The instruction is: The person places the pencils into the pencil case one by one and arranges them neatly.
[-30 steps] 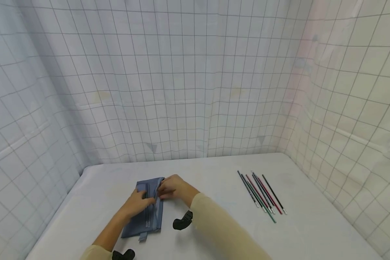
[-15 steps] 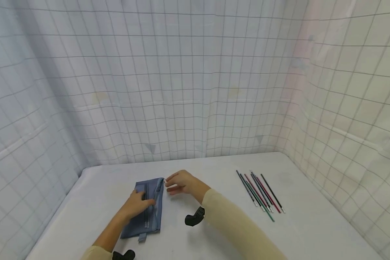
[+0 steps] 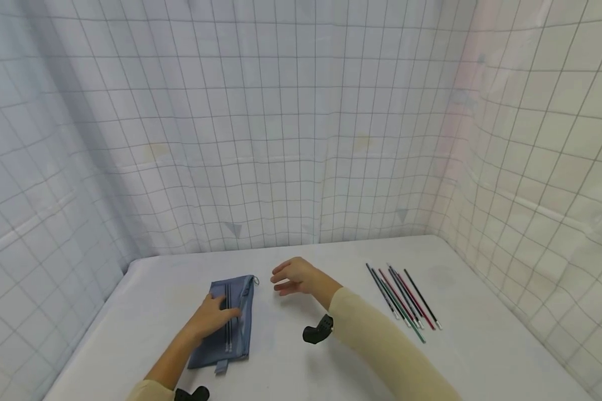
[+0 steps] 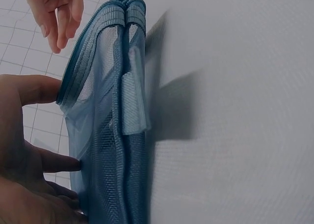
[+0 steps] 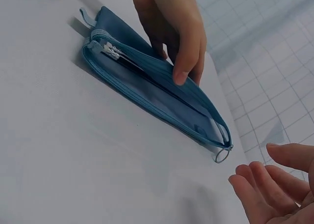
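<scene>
A blue mesh zip pouch (image 3: pixel 241 334) lies flat at the left of the table. Its zip side gapes in the right wrist view, and slim dark pencils (image 5: pixel 147 76) with silvery ends show inside. My left hand (image 3: pixel 212 318) rests on the pouch's upper side, thumb (image 5: pixel 182 74) at the edge of the opening. Its fingertips touch the mesh in the left wrist view. To the right of the pouch, my right hand (image 3: pixel 297 277) is raised off the table with fingers loosely bent, holding nothing. A metal ring (image 5: pixel 222 155) hangs at the pouch's far corner, apart from that hand.
Several pencils (image 3: pixel 403 298), dark, red and green, lie loosely side by side on the right of the white-covered table (image 3: pixel 301 367). White checked curtains (image 3: pixel 301 139) enclose the back and sides. A black wrist device (image 3: pixel 318 329) sits below my right wrist.
My right hand was at the pouch's zip edge; it has come away and moved right, uncovering the ring. The left hand and pouch have stayed in place.
</scene>
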`<state>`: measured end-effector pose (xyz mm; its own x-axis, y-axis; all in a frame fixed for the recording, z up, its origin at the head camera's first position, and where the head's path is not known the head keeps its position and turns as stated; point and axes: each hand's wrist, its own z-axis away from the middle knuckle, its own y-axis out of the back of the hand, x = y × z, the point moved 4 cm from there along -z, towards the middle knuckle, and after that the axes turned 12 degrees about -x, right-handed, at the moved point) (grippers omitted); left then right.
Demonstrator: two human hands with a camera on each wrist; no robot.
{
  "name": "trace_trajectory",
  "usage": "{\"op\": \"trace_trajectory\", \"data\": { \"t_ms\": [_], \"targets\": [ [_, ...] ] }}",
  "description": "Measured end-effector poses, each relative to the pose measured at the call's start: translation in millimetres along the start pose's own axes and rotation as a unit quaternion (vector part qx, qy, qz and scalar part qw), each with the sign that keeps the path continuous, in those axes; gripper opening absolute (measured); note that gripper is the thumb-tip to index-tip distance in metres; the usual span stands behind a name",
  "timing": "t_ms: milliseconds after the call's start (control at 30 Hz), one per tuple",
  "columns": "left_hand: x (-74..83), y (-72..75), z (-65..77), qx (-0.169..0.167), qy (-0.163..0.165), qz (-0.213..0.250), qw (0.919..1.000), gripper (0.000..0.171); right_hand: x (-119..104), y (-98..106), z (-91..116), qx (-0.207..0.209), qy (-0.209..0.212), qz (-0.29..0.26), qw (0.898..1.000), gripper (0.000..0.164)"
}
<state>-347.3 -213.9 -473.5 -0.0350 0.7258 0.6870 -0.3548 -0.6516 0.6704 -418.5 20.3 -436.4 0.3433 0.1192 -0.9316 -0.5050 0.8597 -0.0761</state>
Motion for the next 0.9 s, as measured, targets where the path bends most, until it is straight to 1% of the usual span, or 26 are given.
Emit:
{"op": "trace_trajectory", "data": {
  "t_ms": [233,500,900],
  "targets": [
    [-1.3,-1.4,-0.5,-0.002,-0.006,0.005,1.0,0.091,-1.7,18.3,9.6,0.021,0.002,0.005,1.0,0.039],
    [-1.2,0.3,-0.1,-0.004,-0.008,0.005,0.9999,0.09,-6.5,38.1,19.7,0.021,-0.001,0.018,1.0,0.035],
    [0.4,1.5,0.9,-0.007,-0.005,0.009,0.9999,0.09,-3.7,75.9,34.0,0.04,0.006,0.032,0.999,0.041]
  ]
}}
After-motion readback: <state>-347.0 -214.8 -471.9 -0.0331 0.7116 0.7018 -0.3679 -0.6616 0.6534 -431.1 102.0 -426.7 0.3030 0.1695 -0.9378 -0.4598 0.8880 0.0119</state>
